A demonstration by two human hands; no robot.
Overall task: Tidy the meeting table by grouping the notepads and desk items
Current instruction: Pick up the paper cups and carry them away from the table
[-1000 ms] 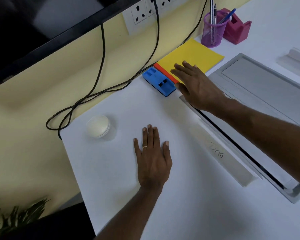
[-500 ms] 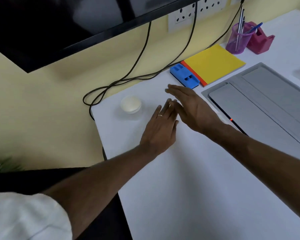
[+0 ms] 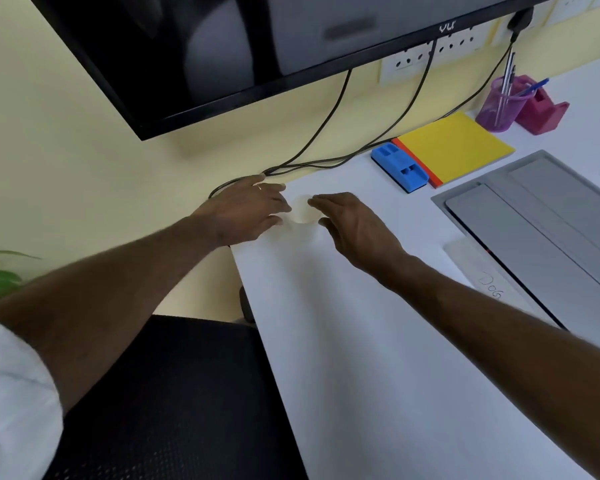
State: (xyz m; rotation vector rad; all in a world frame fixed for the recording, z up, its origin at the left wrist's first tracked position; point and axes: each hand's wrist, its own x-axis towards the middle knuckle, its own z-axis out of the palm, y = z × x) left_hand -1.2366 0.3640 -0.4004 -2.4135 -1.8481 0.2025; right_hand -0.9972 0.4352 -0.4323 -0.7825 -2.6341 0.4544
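Observation:
A small round white container sits near the far left corner of the white table. My left hand lies just left of it and my right hand just right of it, fingers spread on both sides; whether they touch it is unclear. Further right along the wall lie a blue eraser block, a yellow notepad on top of an orange one, a purple pen cup with pens, and a pink tape dispenser.
A grey cable-box lid is set into the table at right, with a white name strip beside it. Black cables hang from wall sockets under a wall screen. A black chair stands at the table's left edge.
Both hands moved left and away from me to flank the white container. The right hand left the notepads a second ago. The view shifted left and up.

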